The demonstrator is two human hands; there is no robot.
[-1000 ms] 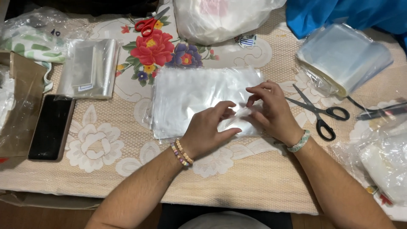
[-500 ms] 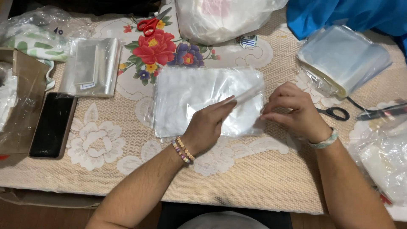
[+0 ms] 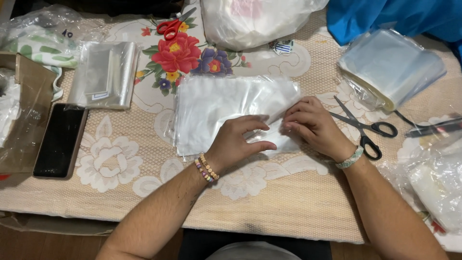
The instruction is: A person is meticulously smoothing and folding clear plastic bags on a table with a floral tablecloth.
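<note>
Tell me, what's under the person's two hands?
A flat stack of clear plastic bags lies under the left hand and right hand, on the flowery tablecloth. The cloth beneath the stack is mostly covered.

You see the stack of clear plastic bags (image 3: 216, 108) lying flat at the centre of the frame, glossy and crinkled, its lower right corner lifted.

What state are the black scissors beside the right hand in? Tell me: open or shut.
Open: the black scissors lie flat on the tablecloth, blades spread apart in a V.
</note>
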